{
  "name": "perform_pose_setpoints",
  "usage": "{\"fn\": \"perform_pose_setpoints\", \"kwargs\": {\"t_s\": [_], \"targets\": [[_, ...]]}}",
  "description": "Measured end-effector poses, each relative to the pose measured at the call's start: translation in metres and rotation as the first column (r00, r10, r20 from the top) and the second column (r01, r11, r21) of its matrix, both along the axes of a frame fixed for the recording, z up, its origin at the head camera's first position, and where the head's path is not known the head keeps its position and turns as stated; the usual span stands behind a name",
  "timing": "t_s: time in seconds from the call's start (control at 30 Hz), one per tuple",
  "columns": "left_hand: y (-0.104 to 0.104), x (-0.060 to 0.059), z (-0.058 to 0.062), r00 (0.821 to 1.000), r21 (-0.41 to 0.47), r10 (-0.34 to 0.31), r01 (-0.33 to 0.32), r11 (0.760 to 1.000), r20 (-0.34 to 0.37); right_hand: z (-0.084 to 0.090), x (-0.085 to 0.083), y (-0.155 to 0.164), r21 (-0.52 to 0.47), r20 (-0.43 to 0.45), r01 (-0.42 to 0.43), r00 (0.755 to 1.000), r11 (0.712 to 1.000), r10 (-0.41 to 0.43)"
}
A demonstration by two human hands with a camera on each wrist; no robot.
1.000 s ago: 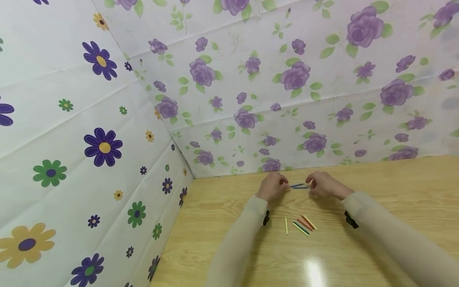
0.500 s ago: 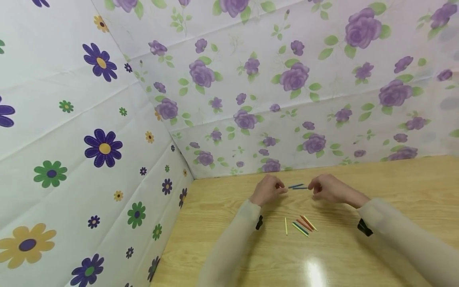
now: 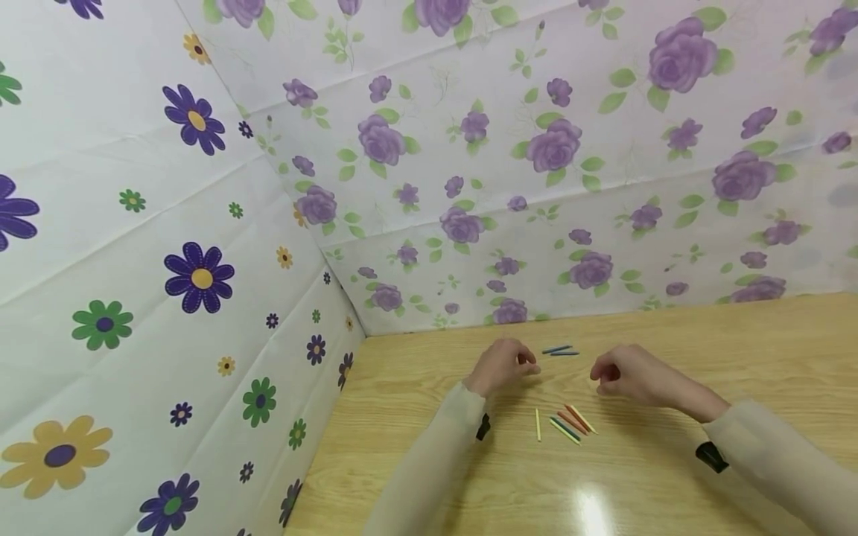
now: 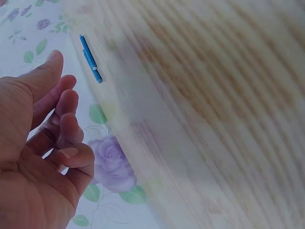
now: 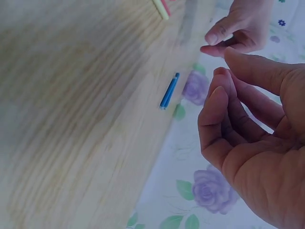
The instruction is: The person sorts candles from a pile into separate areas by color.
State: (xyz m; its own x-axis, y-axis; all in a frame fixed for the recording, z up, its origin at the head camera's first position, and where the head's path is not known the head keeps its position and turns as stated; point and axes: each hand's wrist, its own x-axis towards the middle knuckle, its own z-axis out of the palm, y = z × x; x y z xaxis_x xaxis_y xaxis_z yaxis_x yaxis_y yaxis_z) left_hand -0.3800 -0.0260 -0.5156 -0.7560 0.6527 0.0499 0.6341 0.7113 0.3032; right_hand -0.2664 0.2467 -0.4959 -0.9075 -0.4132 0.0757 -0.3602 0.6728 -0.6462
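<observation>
Two short blue sticks [image 3: 559, 350] lie side by side on the wooden table [image 3: 737, 350], close to the back wall. My left hand [image 3: 526, 366] hovers just left of and in front of them, fingers loosely curled and holding nothing. My right hand [image 3: 599, 378] hangs to their right and nearer to me, also loosely curled and holding nothing. The left wrist view shows the blue sticks [image 4: 90, 59] beyond the left hand's fingers [image 4: 66, 129]. In the right wrist view the blue sticks [image 5: 169, 90] lie apart from the right hand's fingers [image 5: 219, 114].
A small bunch of coloured sticks [image 3: 571, 421] in orange, green and yellow lies between my forearms, with one yellow stick [image 3: 537, 424] apart on its left. Flowered sheets [image 3: 469, 186] wall in the back and left of the table. The table carries a bright glare spot [image 3: 590, 510].
Both hands have let go of the blue sticks and drawn back toward me, the right one farther. The blue sticks now lie alone on the table.
</observation>
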Motion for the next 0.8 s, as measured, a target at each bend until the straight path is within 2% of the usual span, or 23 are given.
{"fn": "perform_pose_setpoints", "kwargs": {"t_s": [0.17, 0.47, 0.8], "targets": [[-0.003, 0.007, 0.002, 1.0, 0.02, -0.02, 0.02, 1.0, 0.018, 0.001, 0.019, 0.002, -0.001, -0.02, -0.011, 1.0, 1.0, 0.011], [-0.005, 0.016, 0.001, 0.999, 0.015, -0.042, 0.042, 0.999, 0.021, -0.001, 0.044, 0.013, -0.038, 0.025, -0.019, 0.999, 0.999, 0.02], [-0.01, 0.026, -0.001, 0.998, 0.01, -0.026, 0.025, 1.0, 0.052, -0.01, 0.066, 0.028, -0.034, -0.062, 0.06, 0.996, 0.998, -0.062]]}}
